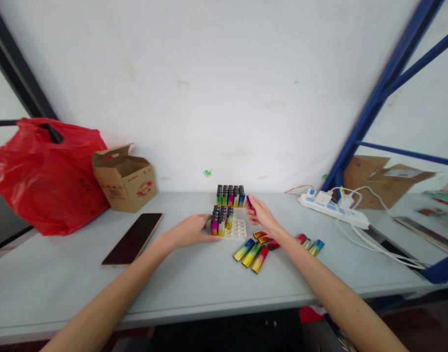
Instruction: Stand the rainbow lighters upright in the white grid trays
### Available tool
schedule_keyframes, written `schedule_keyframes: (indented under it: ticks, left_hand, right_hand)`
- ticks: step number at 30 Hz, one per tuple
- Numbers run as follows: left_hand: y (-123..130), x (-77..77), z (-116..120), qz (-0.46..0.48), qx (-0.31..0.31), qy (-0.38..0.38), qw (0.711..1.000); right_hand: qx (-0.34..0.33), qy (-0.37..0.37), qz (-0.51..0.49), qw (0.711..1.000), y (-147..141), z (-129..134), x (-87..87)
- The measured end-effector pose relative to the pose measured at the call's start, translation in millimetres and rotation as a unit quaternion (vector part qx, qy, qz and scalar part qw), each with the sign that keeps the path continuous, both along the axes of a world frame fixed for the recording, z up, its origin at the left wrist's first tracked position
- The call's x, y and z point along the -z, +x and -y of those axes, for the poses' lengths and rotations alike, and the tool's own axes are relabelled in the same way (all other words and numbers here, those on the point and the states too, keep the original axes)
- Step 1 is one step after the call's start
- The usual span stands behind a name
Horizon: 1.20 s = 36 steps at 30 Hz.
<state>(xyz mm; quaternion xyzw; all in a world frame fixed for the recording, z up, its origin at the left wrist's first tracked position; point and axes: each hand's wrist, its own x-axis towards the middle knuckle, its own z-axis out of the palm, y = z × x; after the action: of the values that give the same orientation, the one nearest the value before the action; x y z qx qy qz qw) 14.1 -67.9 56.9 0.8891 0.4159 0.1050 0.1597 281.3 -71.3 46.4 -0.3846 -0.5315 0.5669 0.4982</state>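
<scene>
My left hand (192, 231) grips the left side of a white tray (238, 230) with round holes. Black-topped lighters (221, 222) stand upright in the tray's left part, while holes show bare on its right. Pinched in my right hand (259, 215) is a dark purple lighter (249, 201), raised above the tray's back right. Behind the tray stands a full block of upright lighters (230, 196). Several loose lighters (251, 253) in yellow, green, blue and red lie on the table below my right forearm, which hides some of them.
On the left are a dark-screened phone (134, 239), an open cardboard box (126, 186) and a red plastic bag (51, 176). A white power strip (334, 210) with plugs and cables lies right, near a blue metal frame (370, 102). A white wall (224, 98) rises behind.
</scene>
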Motion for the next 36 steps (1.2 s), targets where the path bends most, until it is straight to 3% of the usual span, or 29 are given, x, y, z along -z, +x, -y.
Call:
schedule_keyframes:
  ticks: [7, 15, 19, 22, 24, 27, 30, 36]
  left_hand:
    - [1, -1.9, 2, 0.0, -0.001, 0.001, 1.0]
    - [-1, 2.9, -2, -0.003, 0.006, 0.002, 1.0]
    - [-1, 3.6, -3, 0.002, 0.003, 0.002, 1.0]
    - [-2, 3.3, -2, 0.002, 0.008, 0.001, 1.0]
    - [-1, 3.0, -2, 0.009, 0.011, 0.002, 1.0]
    - [-1, 2.8, -1, 0.018, 0.011, 0.006, 1.0]
    - [-1, 2.4, 0, 0.026, 0.013, 0.002, 1.0]
    - [-2, 3.2, -2, 0.038, 0.018, -0.015, 0.999]
  right_hand:
    - [0.07, -0.039, 0.079, 0.994, -14, 3, 5.7]
    - [0.049, -0.029, 0.074, 0.996, -12, 4, 7.5]
    - [0.016, 0.017, 0.069, 0.997, -11, 6, 4.9]
    - [0.011, 0.094, 0.112, 0.989, -10, 13, 0.9]
    - [0.023, 0.175, 0.197, 0.964, -8, 18, -2.0]
    - [0.051, 0.316, 0.327, 0.889, -5, 22, -5.8]
    - [0.08, 0.38, 0.381, 0.839, -4, 25, -8.9]
    - [0.063, 0.286, 0.353, 0.889, -11, 30, -8.5]
